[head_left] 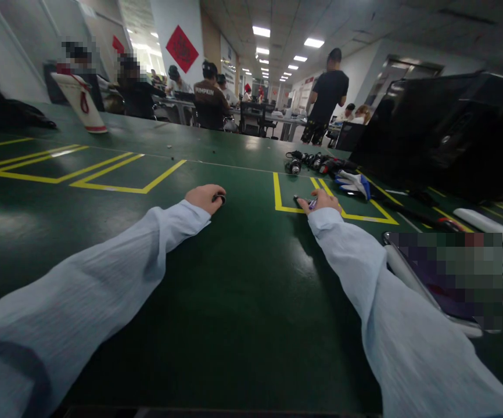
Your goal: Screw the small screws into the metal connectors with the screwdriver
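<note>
1. Small dark round thing [220, 199] sits on the green desk [243, 302], near the middle, just left of a yellow tape box [277, 200]. The left hand [205, 197] is on it, with its grip curled around the near side of it.
2. A purple pen-like thing [306, 203] lies on the yellow line to the right. The right hand [323, 202] has its grip pinched together on it.
3. What could go wrong, I think: the round thing is tiny and the desk looks smooth. If the left fingers loosen, it could slip out and roll away.
4. The pen-like thing could slide out too, since only the fingertips hold it.
5. Both arms reach far out and lie flat on the desk, in light blue sleeves [103, 273]. The hands are well apart, palms down.
6. Farther right lie white and blue gloves [354, 183] and a heap of dark tools [312, 162].
</note>
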A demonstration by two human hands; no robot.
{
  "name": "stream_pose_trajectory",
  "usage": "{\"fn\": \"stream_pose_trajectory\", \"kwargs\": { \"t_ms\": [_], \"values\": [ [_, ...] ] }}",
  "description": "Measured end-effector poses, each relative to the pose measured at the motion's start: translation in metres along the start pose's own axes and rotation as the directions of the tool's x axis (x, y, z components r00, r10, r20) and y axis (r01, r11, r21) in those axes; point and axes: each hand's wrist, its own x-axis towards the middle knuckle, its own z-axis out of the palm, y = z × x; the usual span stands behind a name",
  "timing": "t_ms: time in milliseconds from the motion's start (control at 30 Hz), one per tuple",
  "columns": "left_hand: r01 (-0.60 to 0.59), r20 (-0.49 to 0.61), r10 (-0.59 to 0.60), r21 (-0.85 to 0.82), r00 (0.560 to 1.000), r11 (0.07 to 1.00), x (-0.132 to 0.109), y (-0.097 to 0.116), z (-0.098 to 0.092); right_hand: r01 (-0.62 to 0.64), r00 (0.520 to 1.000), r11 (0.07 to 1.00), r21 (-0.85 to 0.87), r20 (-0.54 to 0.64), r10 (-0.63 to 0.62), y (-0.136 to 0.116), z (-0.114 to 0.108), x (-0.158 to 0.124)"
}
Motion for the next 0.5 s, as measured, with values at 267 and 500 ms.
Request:
{"fn": "stream_pose_trajectory", "kwargs": {
  "t_ms": [267, 500],
  "values": [
    [-0.279, -0.278, 0.254, -0.055, 0.927, 0.959, -0.011, 0.015, -0.007, 0.083, 0.993, 0.996, -0.030, 0.091, -0.080, 0.008, 0.018, 0.002],
    [-0.493, -0.155, 0.471, -0.166, 0.869, 0.854, -0.051, 0.064, -0.020, 0.264, 0.958, 0.965, 0.006, 0.116, -0.263, -0.034, 0.019, -0.033]
  ]
}}
